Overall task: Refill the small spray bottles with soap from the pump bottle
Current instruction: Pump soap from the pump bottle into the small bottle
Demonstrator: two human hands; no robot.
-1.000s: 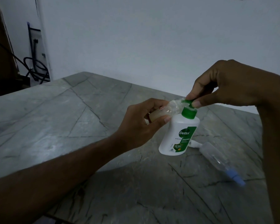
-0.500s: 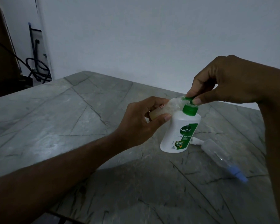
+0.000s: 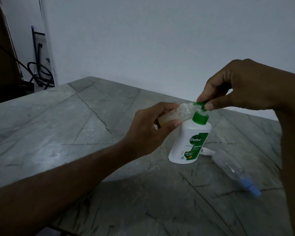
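A white Dettol pump bottle point(image 3: 190, 142) with a green collar stands on the grey marble table point(image 3: 71, 126). My right hand point(image 3: 242, 87) pinches its green pump head point(image 3: 200, 104) between thumb and fingers. My left hand point(image 3: 150, 130) grips a small clear spray bottle point(image 3: 182, 112), tilted with its open mouth against the pump spout; pale soap lies in its lower part. A second small spray bottle point(image 3: 228, 163) with a blue cap lies on its side to the right of the pump bottle.
A small white spray top point(image 3: 207, 151) lies on the table behind the pump bottle. A white wall rises behind the table. Dark cables point(image 3: 39, 74) hang at the far left.
The pump head has risen a little under my right hand, showing its white stem. My left hand keeps the small bottle at the spout.
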